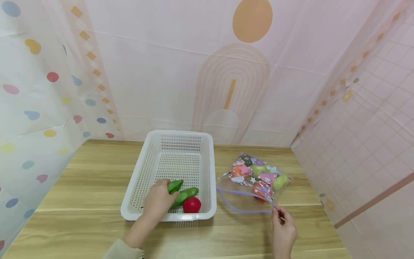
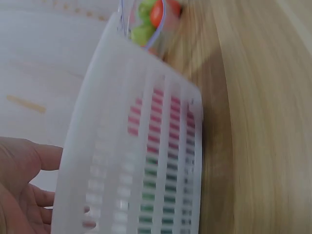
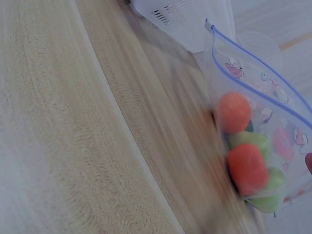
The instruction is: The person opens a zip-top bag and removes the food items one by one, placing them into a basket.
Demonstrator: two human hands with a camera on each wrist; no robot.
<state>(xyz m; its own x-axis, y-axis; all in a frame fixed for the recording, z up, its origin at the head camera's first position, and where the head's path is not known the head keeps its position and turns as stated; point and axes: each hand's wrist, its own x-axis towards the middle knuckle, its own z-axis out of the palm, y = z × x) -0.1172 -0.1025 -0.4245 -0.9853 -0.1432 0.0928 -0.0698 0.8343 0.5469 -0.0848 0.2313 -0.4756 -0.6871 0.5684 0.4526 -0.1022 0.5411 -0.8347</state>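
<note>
A white perforated basket (image 1: pixel 211 172) (image 2: pixel 117 161) stands on the wooden table (image 1: pixel 81 180). In its near end lie two green toy vegetables (image 1: pixel 187 195) and a red toy fruit (image 1: pixel 192 204). My left hand (image 1: pixel 165 187) (image 2: pixel 22 190) reaches into the basket with relaxed fingers and touches the nearer green vegetable (image 1: pixel 175 185). To the right lies a clear printed zip bag (image 1: pixel 255 176) (image 3: pixel 263 146) holding several toy fruits. My right hand (image 1: pixel 275 212) pinches the bag's purple zip edge (image 1: pixel 239 208) at its near corner.
Patterned cloth walls close in the table at the back, left and right. The basket (image 3: pixel 185 19) sits just left of the bag. Bare wood (image 3: pixel 73 122) lies in front of both and to the basket's left.
</note>
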